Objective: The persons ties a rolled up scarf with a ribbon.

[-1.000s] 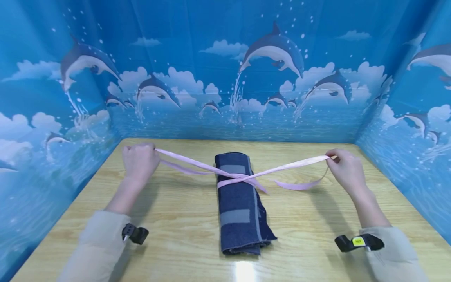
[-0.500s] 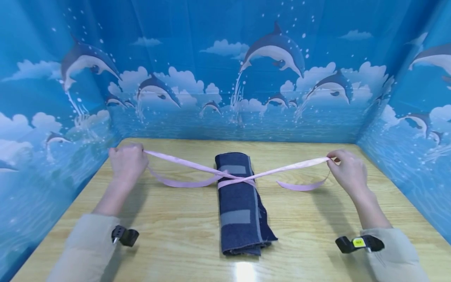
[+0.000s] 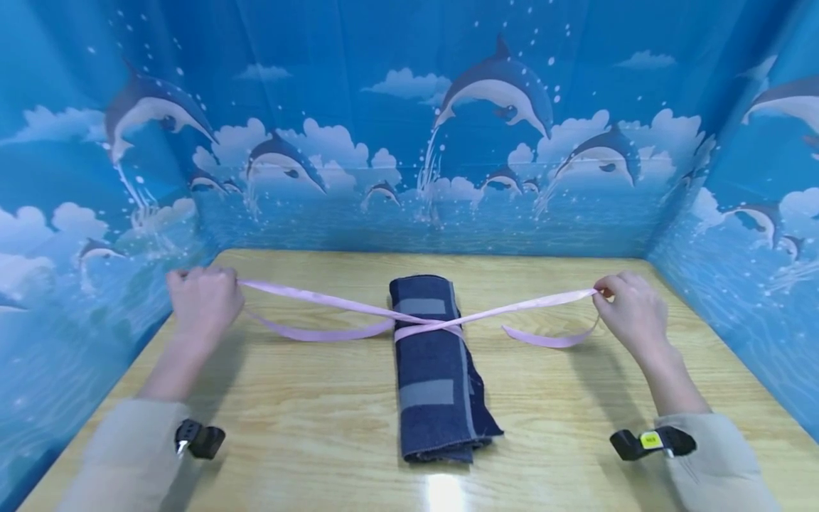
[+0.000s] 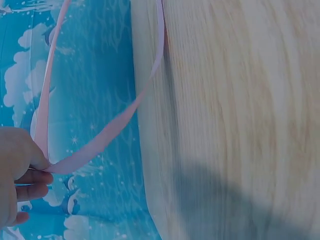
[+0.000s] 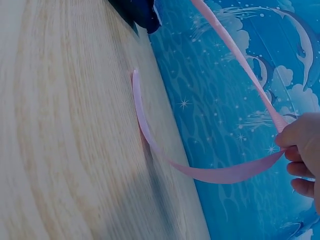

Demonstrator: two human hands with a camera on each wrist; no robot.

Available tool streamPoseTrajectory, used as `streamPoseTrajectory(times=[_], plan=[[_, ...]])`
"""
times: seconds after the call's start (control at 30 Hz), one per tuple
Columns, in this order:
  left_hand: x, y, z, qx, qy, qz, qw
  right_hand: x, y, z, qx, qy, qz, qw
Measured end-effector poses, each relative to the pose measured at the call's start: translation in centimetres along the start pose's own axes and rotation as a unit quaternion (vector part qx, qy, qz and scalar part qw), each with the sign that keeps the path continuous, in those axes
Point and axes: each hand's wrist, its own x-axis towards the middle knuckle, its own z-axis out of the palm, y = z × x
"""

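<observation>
A rolled bundle of dark blue denim (image 3: 430, 363) with grey patches lies lengthwise at the middle of the table. Around its upper half runs a pink ribbon (image 3: 512, 310), its two sides crossing on top. My left hand (image 3: 206, 302) pinches one side far out to the left, and that stretch looks taut; the tail (image 4: 100, 142) loops down below the hand. Out to the right, my right hand (image 3: 630, 309) pinches the other side between thumb and fingertips. From it a loose ribbon tail (image 5: 220, 175) curves down, its end on the table.
The wood-grain table (image 3: 307, 419) is bordered at the back and sides by a blue curtain (image 3: 333, 227) printed with dolphins. A black wrist camera sits on each sleeve, left (image 3: 200, 439) and right (image 3: 652, 442).
My left hand has moved left, drawing out more ribbon, and the crossing on the denim has tightened. The left tail slid off the bundle's right side toward the left. My right hand has barely moved.
</observation>
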Motion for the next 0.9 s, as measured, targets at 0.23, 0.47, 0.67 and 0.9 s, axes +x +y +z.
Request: streamPoseTrajectory(times=[0.23,0.47,0.67,0.9], plan=[[-0.5,-1.3,-0.5,0.004,-0.066,-0.013,0.9977,-0.2,0.5,0.1,-0.029,-0.006,-0.039,0.999],[-0.9,-2.1,-0.8,0.029,-0.159,0.016,0.9867,-0.8,1.5,0.8,-0.057,0.043,-0.15,0.986],[-1.4,-2.8,-0.8,0.049,-0.241,0.048,0.9682,-1.2,1.8,1.0,-0.076,0.005,-0.164,0.983],[-2.1,-3.4,-0.1,0.046,-0.272,0.05,0.9598,-1.7,1.9,0.9,-0.105,-0.067,-0.127,0.984]])
